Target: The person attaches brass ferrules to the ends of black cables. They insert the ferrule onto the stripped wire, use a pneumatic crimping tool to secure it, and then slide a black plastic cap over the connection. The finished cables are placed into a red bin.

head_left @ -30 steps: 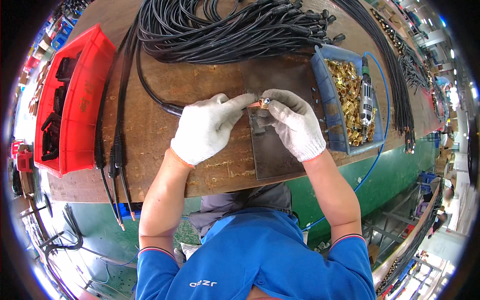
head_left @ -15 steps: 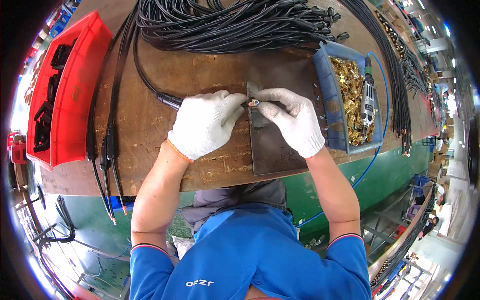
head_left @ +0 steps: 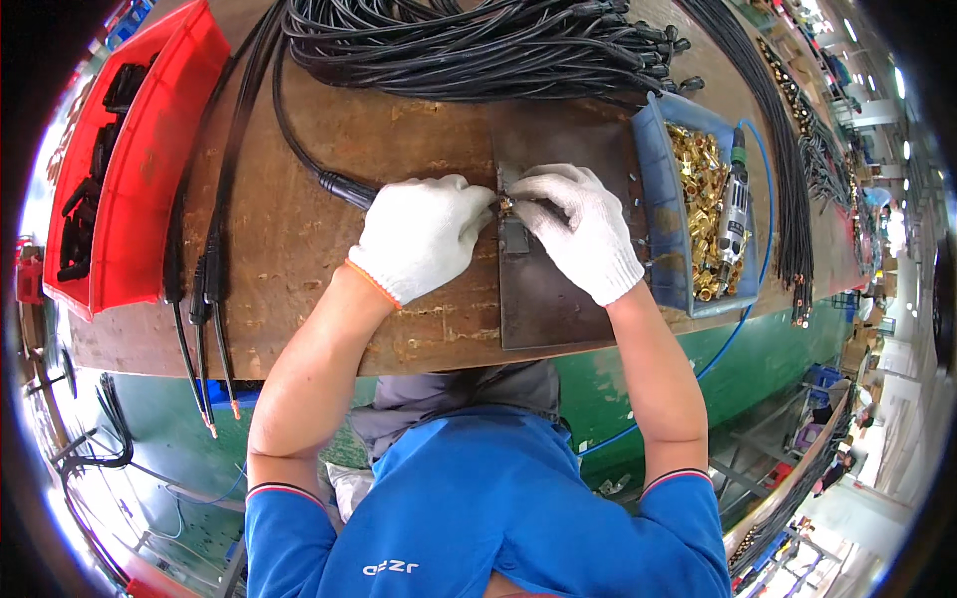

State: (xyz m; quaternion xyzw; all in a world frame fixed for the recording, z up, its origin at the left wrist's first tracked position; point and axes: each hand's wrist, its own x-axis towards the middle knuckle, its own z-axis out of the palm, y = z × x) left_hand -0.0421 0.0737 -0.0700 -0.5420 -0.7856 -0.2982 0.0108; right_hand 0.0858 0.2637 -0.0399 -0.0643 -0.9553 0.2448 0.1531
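Observation:
Both my hands wear white knit gloves and meet over the left edge of a dark metal plate (head_left: 558, 299) on the brown table. My left hand (head_left: 424, 229) is closed round the end of a black cable (head_left: 344, 187), whose thicker sleeve runs out to the left behind the glove. Between the fingertips shows a small brass fitting (head_left: 506, 206) at the cable's end. Thumb and fingers of my right hand (head_left: 583, 229) pinch this fitting from the right. Its far side is hidden by the fingers.
To the right, a blue bin (head_left: 666, 214) holds many brass fittings, with a grey power tool (head_left: 735, 209) lying on them. A red bin (head_left: 150, 189) of black parts stands left. Coiled black cables (head_left: 469, 55) lie at the back; more cables (head_left: 211, 269) hang over the front edge.
The view has shifted slightly. My right fingers now cover more of the brass fitting, whose open round end showed before. Both hands keep their hold.

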